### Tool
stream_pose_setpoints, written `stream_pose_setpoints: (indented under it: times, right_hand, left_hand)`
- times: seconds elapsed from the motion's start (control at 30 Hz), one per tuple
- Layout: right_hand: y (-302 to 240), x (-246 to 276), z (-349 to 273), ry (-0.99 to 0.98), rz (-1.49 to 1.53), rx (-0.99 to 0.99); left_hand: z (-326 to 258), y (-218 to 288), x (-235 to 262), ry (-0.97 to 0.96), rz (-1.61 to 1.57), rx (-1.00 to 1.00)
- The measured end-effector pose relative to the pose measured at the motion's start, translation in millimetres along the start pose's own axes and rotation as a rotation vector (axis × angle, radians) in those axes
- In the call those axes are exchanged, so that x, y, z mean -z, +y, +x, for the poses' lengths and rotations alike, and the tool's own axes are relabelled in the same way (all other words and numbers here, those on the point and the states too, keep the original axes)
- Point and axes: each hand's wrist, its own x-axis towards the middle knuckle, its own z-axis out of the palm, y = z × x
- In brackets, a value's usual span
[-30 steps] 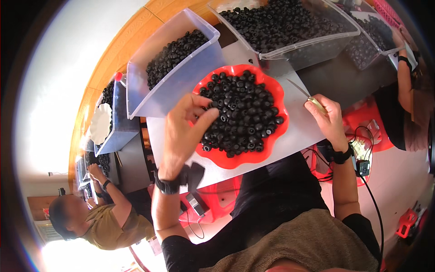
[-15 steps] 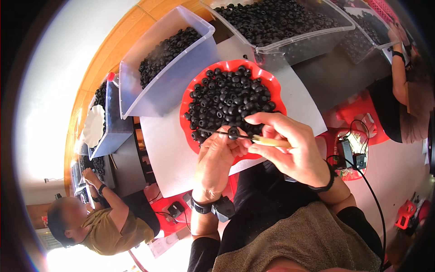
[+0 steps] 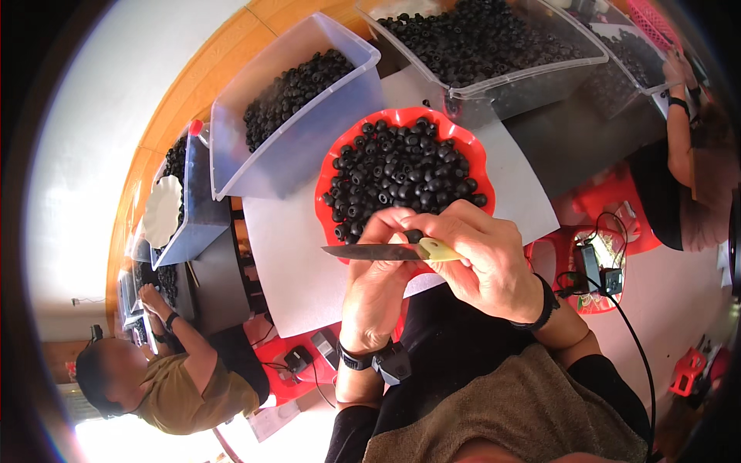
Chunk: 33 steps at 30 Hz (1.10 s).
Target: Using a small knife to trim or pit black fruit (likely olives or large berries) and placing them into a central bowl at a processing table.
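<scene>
1. The right hand (image 3: 486,258) was clamped on the pale yellow handle of a small knife (image 3: 372,252), whose blade lay nearly level, its tip toward the left.
2. The left hand (image 3: 374,289) was close against the right, its fingers pinched on a single black bead (image 3: 414,235) just above the blade, near the handle; part of its thumb was hidden behind the knife.
3. A black band (image 3: 546,305) circled the right wrist, and a strap with a dark, boxy device (image 3: 394,364) circled the left.
4. Just beyond the fingers sat a red scalloped bowl (image 3: 480,158), heaped with black, holed beads (image 3: 409,166); the hands overlapped its near rim in view.
5. The bowl rested on a white sheet (image 3: 285,270) over a dark tabletop (image 3: 559,147).
6. Past the bowl to the left, a translucent bluish bin (image 3: 289,158) held more beads; past it to the right, a wider clear bin (image 3: 532,96) held another large heap.
7. Farther left, a cream scalloped dish (image 3: 163,212) leaned at another bin (image 3: 202,204).
8. At the lower left, a person in an olive shirt (image 3: 193,390) had both hands together near the table; at the far right, another person's forearm (image 3: 679,147) reached toward a bin.
</scene>
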Motion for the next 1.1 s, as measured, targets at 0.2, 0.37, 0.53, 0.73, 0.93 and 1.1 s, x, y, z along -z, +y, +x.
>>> stream_pose_setpoints:
  times: [0.2,0.37,0.53,0.73,0.93,1.1]
  right_hand:
    - [-2,1,3,-0.053,0.059,-0.088]
    - [-6,3,8,-0.116,0.146,-0.124]
    - [-5,-1,8,-0.094,0.239,-0.176]
    - [-3,-6,7,0.137,0.216,-0.143]
    - [-2,7,-5,-0.002,0.011,-0.141]
    - [-4,5,-12,-0.025,-0.108,-0.067]
  left_hand:
    - [-5,-11,9,0.127,0.204,-0.213]
    - [-6,-14,13,0.11,0.233,-0.352]
    - [-4,-14,8,0.111,0.152,-0.315]
    - [-2,-6,10,0.123,0.05,-0.176]
    - [0,-4,16,0.142,-0.069,-0.187]
    - [0,-4,15,0.114,-0.047,-0.205]
